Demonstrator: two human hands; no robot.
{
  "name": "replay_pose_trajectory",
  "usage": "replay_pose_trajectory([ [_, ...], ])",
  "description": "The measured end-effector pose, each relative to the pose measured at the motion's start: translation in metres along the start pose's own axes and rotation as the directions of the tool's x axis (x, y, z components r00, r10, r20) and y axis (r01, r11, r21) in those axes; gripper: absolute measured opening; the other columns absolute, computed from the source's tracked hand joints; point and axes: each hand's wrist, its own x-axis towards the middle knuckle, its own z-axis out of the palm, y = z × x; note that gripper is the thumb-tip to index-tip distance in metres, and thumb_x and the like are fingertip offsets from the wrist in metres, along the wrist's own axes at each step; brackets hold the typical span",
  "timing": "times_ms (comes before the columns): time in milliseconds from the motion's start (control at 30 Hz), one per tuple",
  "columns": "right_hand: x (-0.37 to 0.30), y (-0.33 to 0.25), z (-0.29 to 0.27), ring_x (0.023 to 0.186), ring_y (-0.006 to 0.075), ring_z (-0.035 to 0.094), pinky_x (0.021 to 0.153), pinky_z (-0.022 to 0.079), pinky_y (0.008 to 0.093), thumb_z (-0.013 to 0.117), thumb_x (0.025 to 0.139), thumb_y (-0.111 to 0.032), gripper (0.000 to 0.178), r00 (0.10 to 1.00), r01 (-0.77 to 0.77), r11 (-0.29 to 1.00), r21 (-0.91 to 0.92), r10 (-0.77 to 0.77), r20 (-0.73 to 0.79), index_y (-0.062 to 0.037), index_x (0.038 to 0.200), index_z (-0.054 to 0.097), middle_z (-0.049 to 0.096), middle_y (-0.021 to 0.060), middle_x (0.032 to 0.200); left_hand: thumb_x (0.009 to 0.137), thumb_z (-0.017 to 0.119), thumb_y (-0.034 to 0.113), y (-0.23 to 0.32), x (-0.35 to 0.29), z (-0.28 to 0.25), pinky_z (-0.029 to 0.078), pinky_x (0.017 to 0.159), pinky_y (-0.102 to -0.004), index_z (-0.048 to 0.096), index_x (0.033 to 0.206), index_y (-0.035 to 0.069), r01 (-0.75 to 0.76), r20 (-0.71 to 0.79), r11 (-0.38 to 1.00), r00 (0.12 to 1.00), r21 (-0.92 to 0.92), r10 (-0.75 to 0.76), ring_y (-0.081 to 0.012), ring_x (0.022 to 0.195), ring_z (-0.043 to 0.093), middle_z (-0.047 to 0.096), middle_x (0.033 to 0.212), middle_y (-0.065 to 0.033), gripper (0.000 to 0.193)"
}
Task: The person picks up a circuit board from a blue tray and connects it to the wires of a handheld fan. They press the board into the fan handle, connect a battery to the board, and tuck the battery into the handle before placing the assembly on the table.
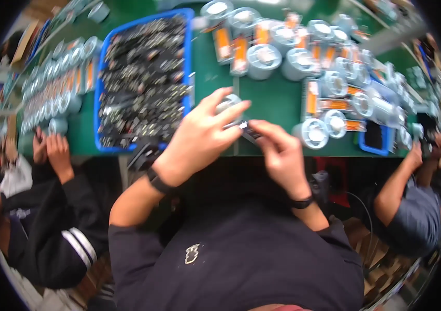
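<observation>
In front of me, over the near part of the green table (pixel 269 106), my left hand (pixel 199 129) has its fingers curved round a light-blue round plastic part (pixel 227 102), mostly hidden behind them. Close by on the right, my right hand (pixel 282 150) is closed, pinching a small black piece (pixel 250 129) between thumb and forefinger. That piece sits right at the left fingertips; whether it touches the light-blue part I cannot tell. Blur hides the finer detail of both.
A blue tray (pixel 97 103) full of small black parts stands left of my hands. Many light-blue round parts (pixel 263 61) with orange-labelled bodies crowd the back and right. A smaller blue tray (pixel 374 150) lies right. Co-workers' hands (pixel 57 150) show at the left, a co-worker's arm (pixel 399 173) at the right.
</observation>
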Motion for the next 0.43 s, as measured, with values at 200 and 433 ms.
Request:
replay_pose_trajectory([
  [200, -0.026, -0.032, -0.026, 0.127, 0.0310, 0.061, 0.102, 0.051, 0.0379, 0.071, 0.087, 0.002, 0.045, 0.876, 0.397, 0.904, -0.159, -0.425, -0.227, 0.0063, 0.131, 0.059, 0.062, 0.0243, 0.134, 0.073, 0.074, -0.002, 0.005, 0.061, -0.062, 0.058, 0.089, -0.0430, 0.070, 0.082, 0.005, -0.074, 0.042, 0.994, 0.996, -0.081, 0.078, -0.0407, 0.121, 0.062, 0.069, 0.123, -0.0124, 0.012],
  [433, -0.024, -0.009, -0.105, 0.133, 0.0420, 0.054, 0.113, 0.043, 0.0457, 0.071, 0.093, -0.009, 0.067, 0.791, 0.607, 0.779, -0.154, -0.574, 0.214, 0.0030, 0.149, 0.036, 0.048, 0.0260, 0.150, 0.082, 0.073, 0.008, -0.094, 0.288, -0.020, 0.055, 0.093, -0.0386, 0.075, 0.084, 0.001, 0.084, -0.152, 0.996, 0.985, 0.042, -0.077, -0.0373, 0.111, 0.070, 0.068, 0.129, -0.0220, 0.008],
])
